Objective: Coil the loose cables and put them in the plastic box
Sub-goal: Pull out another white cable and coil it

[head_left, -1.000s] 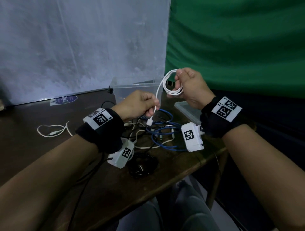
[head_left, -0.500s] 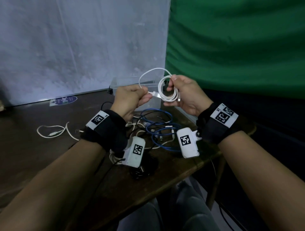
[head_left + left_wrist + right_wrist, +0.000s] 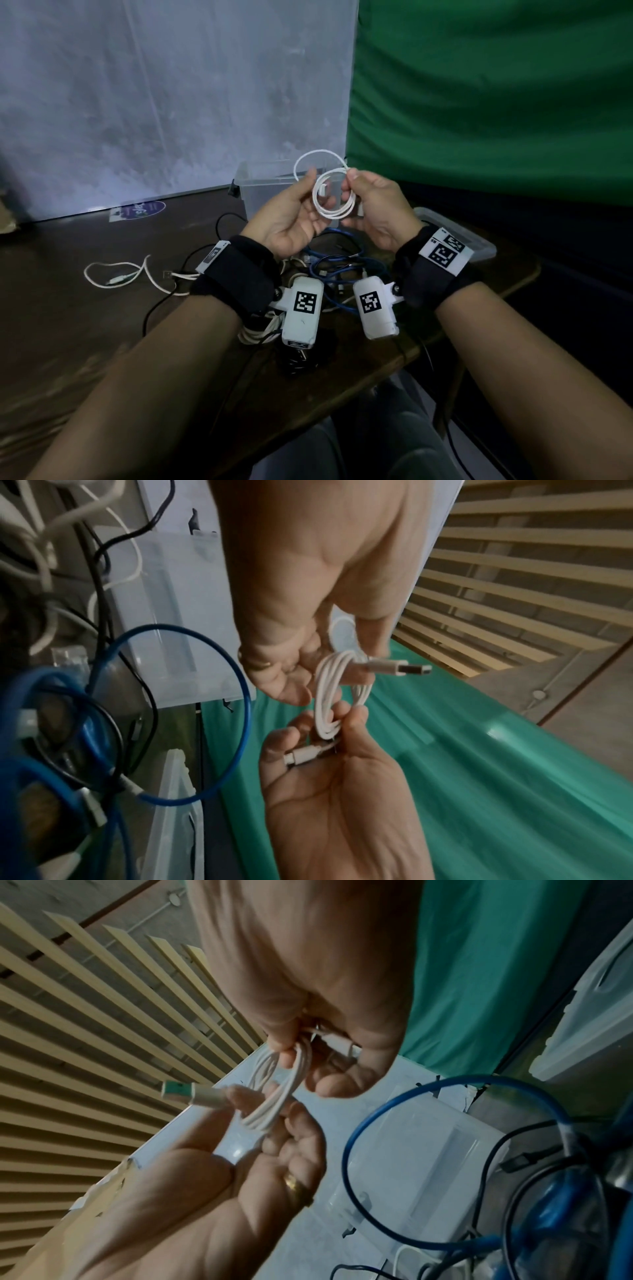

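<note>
Head view has the brown table [image 3: 102,335] running out just right of the clear plastic box [image 3: 270,192], whose open top is unblocked. One lid [image 3: 455,236] sits right of the box by that edge. Two blue cables [image 3: 346,270] and one loose white cable [image 3: 120,274] lie in front of it. Left hand [image 3: 291,219] and right hand [image 3: 376,212], fingers pinched, both hold one coiled white cable [image 3: 332,198] in front of the box.

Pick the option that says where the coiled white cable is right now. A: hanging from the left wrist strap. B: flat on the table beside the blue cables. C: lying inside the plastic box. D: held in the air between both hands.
D: the coiled white cable is pinched by the right hand and the left hand, above the table and in front of the plastic box.
</note>
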